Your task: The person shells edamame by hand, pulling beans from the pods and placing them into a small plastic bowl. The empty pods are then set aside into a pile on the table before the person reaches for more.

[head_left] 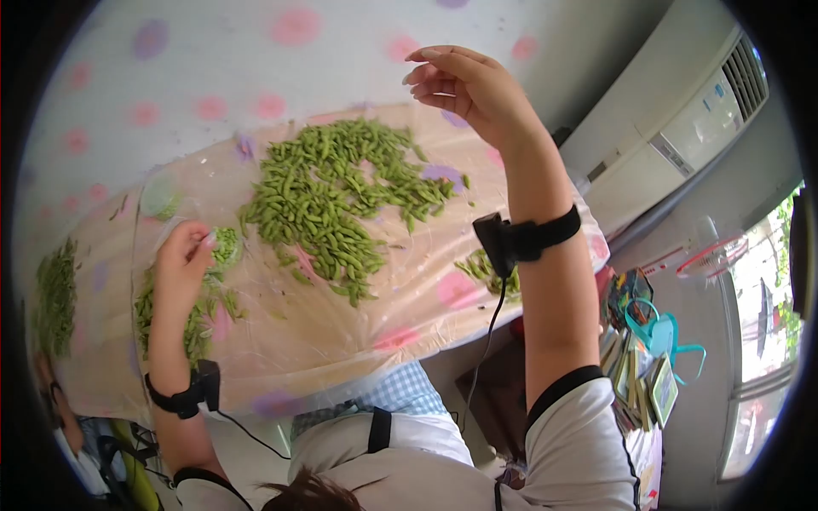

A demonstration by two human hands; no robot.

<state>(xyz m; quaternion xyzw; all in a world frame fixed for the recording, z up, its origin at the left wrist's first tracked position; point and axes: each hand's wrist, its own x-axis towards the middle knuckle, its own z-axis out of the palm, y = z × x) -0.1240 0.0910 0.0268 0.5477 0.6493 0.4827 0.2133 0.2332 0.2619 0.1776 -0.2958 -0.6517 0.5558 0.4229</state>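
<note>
Green pods (pixel 319 183) heaped loose at the middle of a film-covered worktop (pixel 409 298)

Green, slender bean pods are spread in a broad, uneven heap on the worktop, which is covered with peach-toned, glossy plastic film marked with pink and purple spots. Smaller clusters are seen by the left forearm, below the right forearm and near the far left edge. Beside the left hand (pixel 181 251), pale green shelled beans (pixel 225 244) are gathered in a small mound.

The thumb and forefinger of the left hand are brought close together beside the beans; whether anything is pinched between them cannot be told. The right hand (pixel 464 81) is raised above the far side of the worktop, its fingers loosely curled and partly apart, with nothing seen to be held.

Each pod is judged to be light, fairly firm and slightly pliable, best gripped by thumb and fingertip across the middle or near one end. The beans are judged to be smooth, easily rolled and bruised if squeezed hard.

The heap is set back from the near edge, with a stretch of wrinkled film between. The right-hand cluster is placed closer to that edge, where pods could be brushed off. A black cable (pixel 484 362) is hung from the right forearm strap (pixel 541 236) across the near edge and could be snagged.
</note>
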